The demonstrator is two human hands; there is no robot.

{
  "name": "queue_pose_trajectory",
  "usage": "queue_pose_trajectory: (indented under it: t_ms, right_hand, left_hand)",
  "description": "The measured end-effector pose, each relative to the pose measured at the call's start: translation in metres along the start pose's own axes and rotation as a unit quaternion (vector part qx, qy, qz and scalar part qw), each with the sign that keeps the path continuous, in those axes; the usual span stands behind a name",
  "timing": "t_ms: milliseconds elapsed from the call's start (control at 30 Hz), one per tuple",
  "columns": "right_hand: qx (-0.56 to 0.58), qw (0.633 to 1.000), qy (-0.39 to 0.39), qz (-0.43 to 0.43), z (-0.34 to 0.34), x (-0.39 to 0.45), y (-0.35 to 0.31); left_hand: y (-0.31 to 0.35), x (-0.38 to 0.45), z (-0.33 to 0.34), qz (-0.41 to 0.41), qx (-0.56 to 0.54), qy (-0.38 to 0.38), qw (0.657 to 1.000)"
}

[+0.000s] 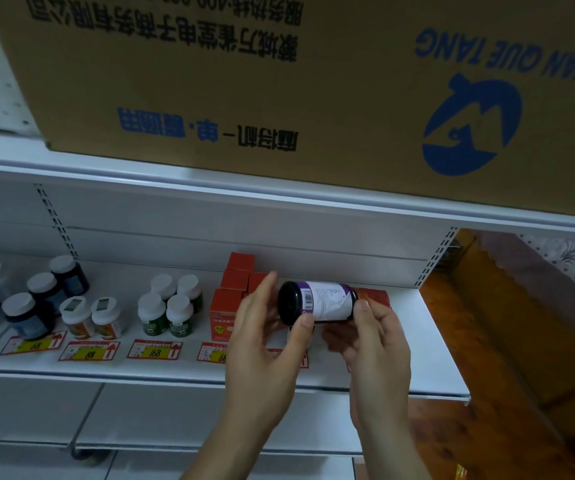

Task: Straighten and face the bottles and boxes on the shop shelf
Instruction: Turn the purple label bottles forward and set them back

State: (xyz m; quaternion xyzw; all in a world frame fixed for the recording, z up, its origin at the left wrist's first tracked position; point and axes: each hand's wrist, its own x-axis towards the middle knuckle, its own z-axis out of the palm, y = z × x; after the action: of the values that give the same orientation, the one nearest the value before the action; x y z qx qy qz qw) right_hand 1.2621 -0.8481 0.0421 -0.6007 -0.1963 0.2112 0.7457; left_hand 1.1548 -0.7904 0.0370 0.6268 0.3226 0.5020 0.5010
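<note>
Overhead, a big cardboard carton (279, 81) sits on the upper shelf. Below it, the white shelf (428, 341) carries white-capped bottles (166, 306) and red boxes (225, 306). Between my hands, a dark bottle (314, 301) lies sideways: left hand (262, 337) cups its base, right hand (372, 337) pinches its top.

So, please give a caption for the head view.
Both hands hold a dark bottle sideways above the shelf.

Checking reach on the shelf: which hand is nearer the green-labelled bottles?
Left. The left hand holds the dark bottle just right of the green-labelled bottles; the right hand grips its far end, farther right.
</note>
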Motion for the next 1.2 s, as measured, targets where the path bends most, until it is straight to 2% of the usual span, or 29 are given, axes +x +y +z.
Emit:
queue_pose_trajectory:
  t_ms: [133, 300, 633, 733, 933, 1067, 1200]
  right_hand:
    - [-0.089, 0.992, -0.006, -0.088, -0.008, 0.006, -0.015]
    - [-0.178, 0.971, -0.077, -0.137, -0.021, 0.004, -0.026]
    - [-0.157, 0.977, -0.059, -0.131, -0.030, -0.001, -0.035]
    - [-0.143, 0.978, -0.029, -0.151, -0.033, -0.012, -0.042]
    - [-0.195, 0.962, 0.099, -0.164, -0.057, -0.046, -0.055]
    - [-0.187, 0.958, 0.168, -0.134, -0.089, -0.082, -0.059]
    - [-0.205, 0.939, 0.244, -0.128, -0.135, -0.127, -0.068]
  left_hand:
    - [-0.008, 0.000, -0.007, -0.043, -0.008, -0.078, 0.996]
    - [-0.009, -0.001, -0.006, -0.059, -0.020, -0.114, 0.991]
    - [-0.008, -0.010, 0.006, -0.080, -0.018, -0.161, 0.984]
    - [-0.004, -0.013, 0.009, -0.076, -0.017, -0.195, 0.978]
    - [0.004, -0.025, 0.015, -0.089, -0.029, -0.307, 0.947]
    - [0.016, -0.044, 0.027, -0.066, -0.025, -0.419, 0.905]
    - [0.032, -0.080, 0.058, -0.027, 0.003, -0.512, 0.859]
